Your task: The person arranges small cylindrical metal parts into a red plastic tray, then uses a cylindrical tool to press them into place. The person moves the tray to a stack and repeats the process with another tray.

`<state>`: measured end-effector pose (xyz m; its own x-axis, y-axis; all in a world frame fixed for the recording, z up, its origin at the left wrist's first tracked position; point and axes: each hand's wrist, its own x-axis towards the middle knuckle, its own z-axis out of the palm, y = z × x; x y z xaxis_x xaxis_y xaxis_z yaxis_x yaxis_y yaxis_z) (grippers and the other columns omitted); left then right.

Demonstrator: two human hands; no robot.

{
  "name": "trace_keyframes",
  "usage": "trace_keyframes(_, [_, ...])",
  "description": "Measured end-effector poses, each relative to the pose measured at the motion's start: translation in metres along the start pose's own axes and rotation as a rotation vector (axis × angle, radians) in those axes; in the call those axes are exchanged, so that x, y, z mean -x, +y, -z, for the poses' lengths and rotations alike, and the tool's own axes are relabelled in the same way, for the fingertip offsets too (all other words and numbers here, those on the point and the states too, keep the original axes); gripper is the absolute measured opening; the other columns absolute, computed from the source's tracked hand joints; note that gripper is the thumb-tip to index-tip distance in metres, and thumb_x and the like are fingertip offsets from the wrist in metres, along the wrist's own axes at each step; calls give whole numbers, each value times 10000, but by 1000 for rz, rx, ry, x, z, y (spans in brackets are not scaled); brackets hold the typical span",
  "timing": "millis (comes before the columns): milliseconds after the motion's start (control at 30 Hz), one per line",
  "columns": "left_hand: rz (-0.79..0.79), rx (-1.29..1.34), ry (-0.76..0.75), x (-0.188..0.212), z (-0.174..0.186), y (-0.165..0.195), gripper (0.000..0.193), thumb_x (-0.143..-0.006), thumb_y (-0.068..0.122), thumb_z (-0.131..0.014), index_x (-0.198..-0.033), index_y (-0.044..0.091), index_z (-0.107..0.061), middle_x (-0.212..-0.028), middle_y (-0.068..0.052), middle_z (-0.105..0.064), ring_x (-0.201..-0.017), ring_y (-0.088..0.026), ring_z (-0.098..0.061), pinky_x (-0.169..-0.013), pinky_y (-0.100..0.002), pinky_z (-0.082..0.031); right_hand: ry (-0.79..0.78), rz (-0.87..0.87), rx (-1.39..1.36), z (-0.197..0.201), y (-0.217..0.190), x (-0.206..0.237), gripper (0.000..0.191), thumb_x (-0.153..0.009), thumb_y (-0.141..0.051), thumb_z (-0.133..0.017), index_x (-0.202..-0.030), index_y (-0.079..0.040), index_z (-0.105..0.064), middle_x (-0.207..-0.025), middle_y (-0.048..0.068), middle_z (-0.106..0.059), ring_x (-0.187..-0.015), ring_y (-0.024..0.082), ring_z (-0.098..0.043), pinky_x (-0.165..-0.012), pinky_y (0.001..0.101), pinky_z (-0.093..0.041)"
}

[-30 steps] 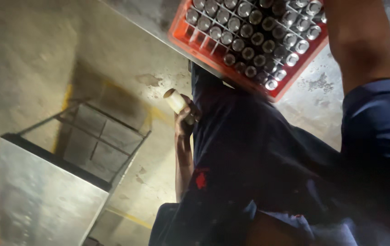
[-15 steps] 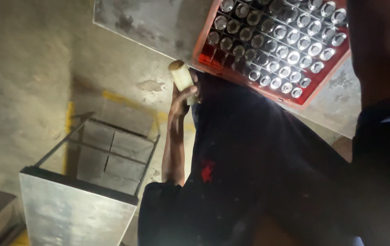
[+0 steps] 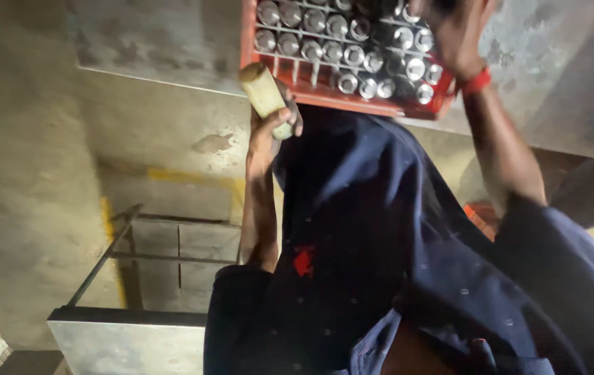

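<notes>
The red crate (image 3: pixel 325 90), every visible slot holding a capped bottle (image 3: pixel 352 54), is raised against your dark shirt (image 3: pixel 359 229), not set down. Your right hand (image 3: pixel 453 35) grips its right rim. Your left hand (image 3: pixel 269 132) clenches a pale cylinder (image 3: pixel 264 94) at its left corner.

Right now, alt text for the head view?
A person in a dark blue shirt steadies a red plastic crate of metal-capped bottles with the right hand, red wristband on it. The left hand grips a pale cylindrical object. A grey metal divided bin stands lower left.
</notes>
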<state>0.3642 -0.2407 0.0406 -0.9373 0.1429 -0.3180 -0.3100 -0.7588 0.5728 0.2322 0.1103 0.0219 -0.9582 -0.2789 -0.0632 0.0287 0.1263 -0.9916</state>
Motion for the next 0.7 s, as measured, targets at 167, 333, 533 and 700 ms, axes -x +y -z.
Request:
trace_keyframes(167, [79, 11, -30, 3, -10, -18, 356, -950, 101, -735, -1220, 25, -515, -926, -69, -512, -812, -181, -544, -668, -363, -492, -61, -246, 357, 2, 17, 109, 132, -1022, -99, -799, -1106, -5, -760, -972, 114, -717, -860, 209, -675, -751, 331, -537])
trace_keyframes(333, [45, -13, -110, 1, -10, -41, 364, -929, 117, -744, -1204, 40, -518, -914, -64, -527, -790, -181, -560, -633, -367, -512, -243, 51, 605, 1, 35, 124, 127, -991, -85, -772, -1081, 3, -749, -1025, 165, -734, -908, 341, -693, -798, 399, -547])
trace_keyframes(533, [35, 3, -57, 8, -10, -59, 396, -890, 124, -765, -1178, 48, -504, -991, -55, -530, -772, -165, -551, -603, -351, -512, -136, -56, 610, -10, 60, 104, 202, -950, -113, -793, -1098, 17, -748, -945, 194, -722, -805, 331, -700, -721, 406, -537])
trace_keyframes(700, [26, 29, -110, 5, -7, -78, 388, -919, 141, -772, -1186, 28, -514, -879, -64, -521, -752, -172, -549, -595, -347, -504, -138, 31, 684, 1, 72, 103, 194, -953, -128, -802, -1072, 14, -745, -929, 216, -714, -795, 364, -691, -708, 420, -537])
